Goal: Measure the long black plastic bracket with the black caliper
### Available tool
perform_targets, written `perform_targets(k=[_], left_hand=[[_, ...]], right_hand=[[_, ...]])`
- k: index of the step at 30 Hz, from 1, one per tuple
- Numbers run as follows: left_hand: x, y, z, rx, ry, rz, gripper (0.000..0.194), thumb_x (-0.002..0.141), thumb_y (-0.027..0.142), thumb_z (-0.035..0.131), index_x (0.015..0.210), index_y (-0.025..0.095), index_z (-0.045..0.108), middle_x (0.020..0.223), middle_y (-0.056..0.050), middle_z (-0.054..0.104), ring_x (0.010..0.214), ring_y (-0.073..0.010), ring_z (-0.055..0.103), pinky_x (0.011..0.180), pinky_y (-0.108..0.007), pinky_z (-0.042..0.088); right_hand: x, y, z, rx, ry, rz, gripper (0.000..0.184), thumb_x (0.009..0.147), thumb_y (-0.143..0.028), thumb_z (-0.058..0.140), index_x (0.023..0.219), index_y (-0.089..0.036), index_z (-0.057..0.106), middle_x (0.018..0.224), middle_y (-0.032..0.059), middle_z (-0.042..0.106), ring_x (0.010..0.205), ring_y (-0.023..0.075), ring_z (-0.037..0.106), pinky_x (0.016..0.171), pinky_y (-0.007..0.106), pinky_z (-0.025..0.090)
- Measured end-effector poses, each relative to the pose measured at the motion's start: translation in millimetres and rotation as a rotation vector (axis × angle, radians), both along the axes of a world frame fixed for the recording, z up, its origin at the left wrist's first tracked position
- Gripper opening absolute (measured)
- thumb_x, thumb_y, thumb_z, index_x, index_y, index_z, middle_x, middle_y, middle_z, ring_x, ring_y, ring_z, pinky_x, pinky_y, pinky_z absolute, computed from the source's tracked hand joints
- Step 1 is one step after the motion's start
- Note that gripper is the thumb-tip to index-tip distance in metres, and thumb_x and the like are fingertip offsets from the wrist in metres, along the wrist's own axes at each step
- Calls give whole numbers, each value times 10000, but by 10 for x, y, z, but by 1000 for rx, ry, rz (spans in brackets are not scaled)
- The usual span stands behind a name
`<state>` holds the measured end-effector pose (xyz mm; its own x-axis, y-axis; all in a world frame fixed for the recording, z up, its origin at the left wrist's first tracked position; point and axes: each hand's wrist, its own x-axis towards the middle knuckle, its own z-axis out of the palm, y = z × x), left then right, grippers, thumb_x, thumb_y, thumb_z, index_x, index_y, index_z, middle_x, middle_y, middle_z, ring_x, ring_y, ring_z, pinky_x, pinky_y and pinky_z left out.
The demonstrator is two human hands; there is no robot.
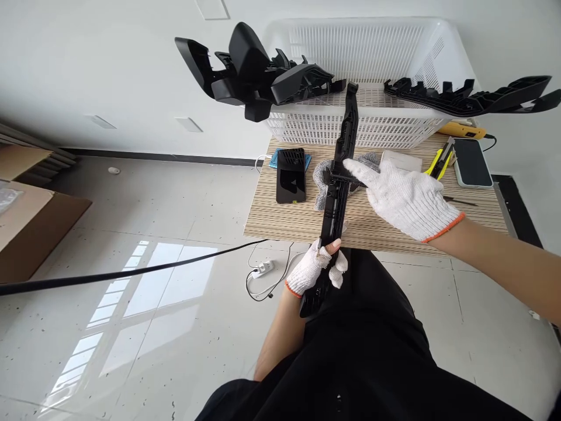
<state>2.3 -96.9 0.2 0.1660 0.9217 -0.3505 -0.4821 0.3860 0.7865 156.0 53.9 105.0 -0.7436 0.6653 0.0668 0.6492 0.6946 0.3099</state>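
My left hand (316,266), in a white glove with the thumb tip bare, is closed round the lower part of a long black plastic trim piece (335,204). The piece tilts up and away from my lap, across the table edge. My right hand (401,196), in a white orange-cuffed glove, reaches in from the right. Its index finger points at the middle of the trim piece, along a short dark strip. Whether that strip is part of the piece or something in my hand, I cannot tell. The other right fingers are curled and mostly hidden.
A white plastic basket (315,123) stands at the back of the wooden table (267,219), with black plastic parts (263,76) across its rim. A black phone (291,175), a grey cloth (321,193), yellow cutters (439,161) and a second phone (472,164) lie on the table.
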Motion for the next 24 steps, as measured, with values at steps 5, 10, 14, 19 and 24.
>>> perform_targets(k=[5, 10, 14, 19, 24], left_hand=[[-15, -25, -3, -11, -89, 14, 918, 959, 579, 679, 1699, 175, 316, 651, 47, 633, 409, -106, 506, 424, -251, 455], [-26, -33, -15, -27, -105, 8, 929, 965, 546, 683, 1714, 179, 274, 661, 46, 643, 417, -107, 515, 433, -257, 467], [-11, -26, -20, -21, -98, 18, 973, 945, 536, 713, 1720, 177, 247, 654, 53, 638, 409, -109, 517, 422, -254, 463], [-13, -16, -21, -30, -75, -9, 958, 952, 514, 707, 1720, 179, 243, 653, 49, 647, 419, -115, 540, 424, -247, 458], [-25, -13, -38, -24, -78, -15, 945, 956, 508, 700, 1719, 176, 251, 655, 47, 653, 410, -117, 546, 422, -252, 463]], right_hand=[[91, 144, -306, -12, 132, -9, 677, 1045, -356, 362, 1706, -230, 294, 1245, 190, 733, 707, 245, 648, 545, 304, 320], [184, 257, -388, 8, 223, 70, 612, 1055, -331, 364, 1628, -126, 433, 1340, 170, 738, 796, 242, 703, 578, 318, 327], [251, 278, -232, -52, 160, 25, 563, 1068, -356, 329, 1530, -121, 548, 1099, 168, 793, 809, 257, 708, 587, 317, 289], [228, 226, -64, -144, -28, -133, 576, 1081, -440, 244, 1323, -112, 652, 908, 193, 766, 731, 282, 671, 582, 341, 189], [164, 237, -20, -166, -46, -147, 535, 1068, -439, 277, 1184, -130, 699, 871, 190, 755, 751, 287, 673, 591, 341, 200]])
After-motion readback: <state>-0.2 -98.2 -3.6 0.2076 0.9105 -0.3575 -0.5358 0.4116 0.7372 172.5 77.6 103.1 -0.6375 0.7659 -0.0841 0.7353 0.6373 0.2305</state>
